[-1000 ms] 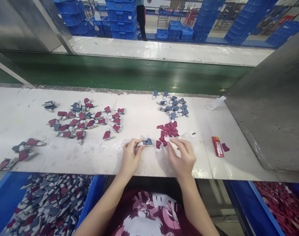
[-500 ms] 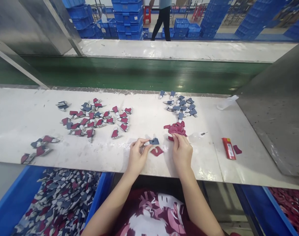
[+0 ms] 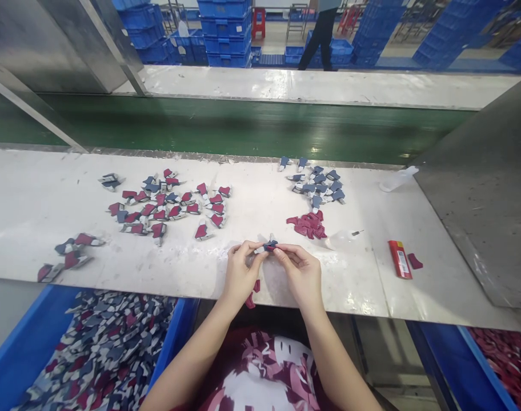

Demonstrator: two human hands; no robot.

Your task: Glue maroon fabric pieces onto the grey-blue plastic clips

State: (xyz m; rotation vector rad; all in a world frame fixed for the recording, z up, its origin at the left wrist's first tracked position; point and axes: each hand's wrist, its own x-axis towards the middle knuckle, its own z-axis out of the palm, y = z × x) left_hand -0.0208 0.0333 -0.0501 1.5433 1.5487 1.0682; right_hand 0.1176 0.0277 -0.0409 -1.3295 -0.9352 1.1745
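My left hand (image 3: 238,273) pinches a small navy-and-white plastic part (image 3: 269,244) between thumb and fingertips, just above the table. My right hand (image 3: 302,275) is closed on a dark red plastic piece (image 3: 276,248) and presses it against that part; the fingertips partly cover both. Below my left hand, another dark red piece (image 3: 252,294) is at the table's front edge. A pile of dark red pieces (image 3: 308,224) lies beyond my right hand, and behind it sits a cluster of navy-and-white parts (image 3: 318,184).
Several joined red-and-navy parts (image 3: 166,208) spread across the left. To the right are a clear needle-tipped bottle (image 3: 344,238), a red packet (image 3: 400,260) and a white bottle (image 3: 397,179). Filled blue bins (image 3: 181,322) flank me below. A green belt (image 3: 252,125) runs behind; a person walks beyond.
My right hand has come left from the red pile with a red piece and met the part in my left hand. The loose red piece between my hands has shifted to the table's front edge.
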